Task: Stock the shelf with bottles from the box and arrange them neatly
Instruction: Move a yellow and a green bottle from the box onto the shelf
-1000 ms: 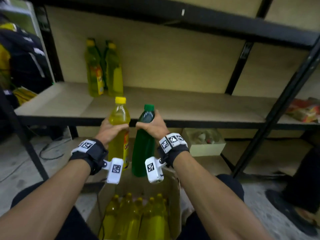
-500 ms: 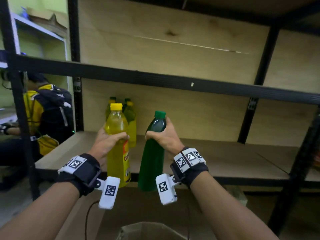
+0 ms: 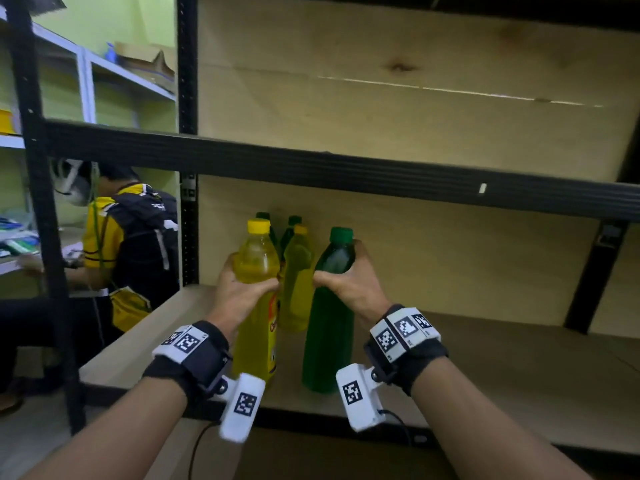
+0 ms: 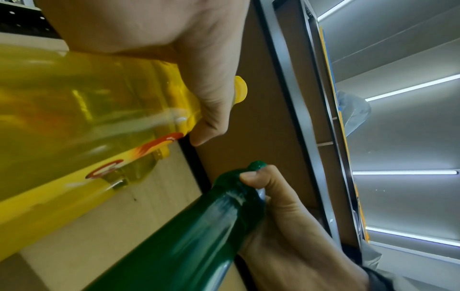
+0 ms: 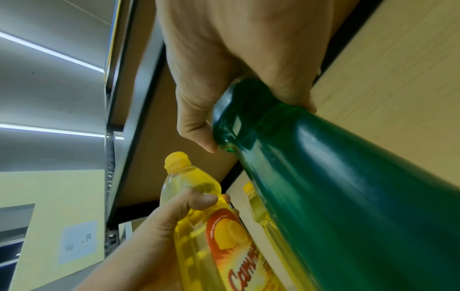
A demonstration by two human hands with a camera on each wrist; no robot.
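The fingers [image 4: 211, 110] of the left hand [image 3: 239, 292] are curled round the top part of a yellow bottle [image 3: 258, 306], just under its yellow cap [image 3: 258, 226]. The thumb sits on the front and the other fingers wrap round the far side. The fingers [image 5: 199, 126] of the right hand [image 3: 349, 289] are curled the same way round the top part of a green bottle [image 3: 329, 334], just under its green cap [image 3: 341, 233].

Both bottles are held upright, side by side, a little apart. Their bottoms are low over the front of the wooden shelf [image 3: 502, 375]. It may be that they touch the board, but the wrist cameras [image 3: 242, 407] block part of that spot, so I cannot tell.

Behind them, near the back wall, more bottles stand on the same shelf. One yellow bottle at the back [image 3: 298, 282] shows between the two held ones. Two dark green tops [image 3: 294, 221] peek out behind it.

A black metal bar [image 3: 346, 174] runs across above the hands, with another board over it. Each wrist wears a black band [image 3: 204, 355] with white squares.

To the left, past the black post, another person [image 3: 117, 244] in a yellow shirt with a dark backpack stands by a white rack [image 3: 86, 84].
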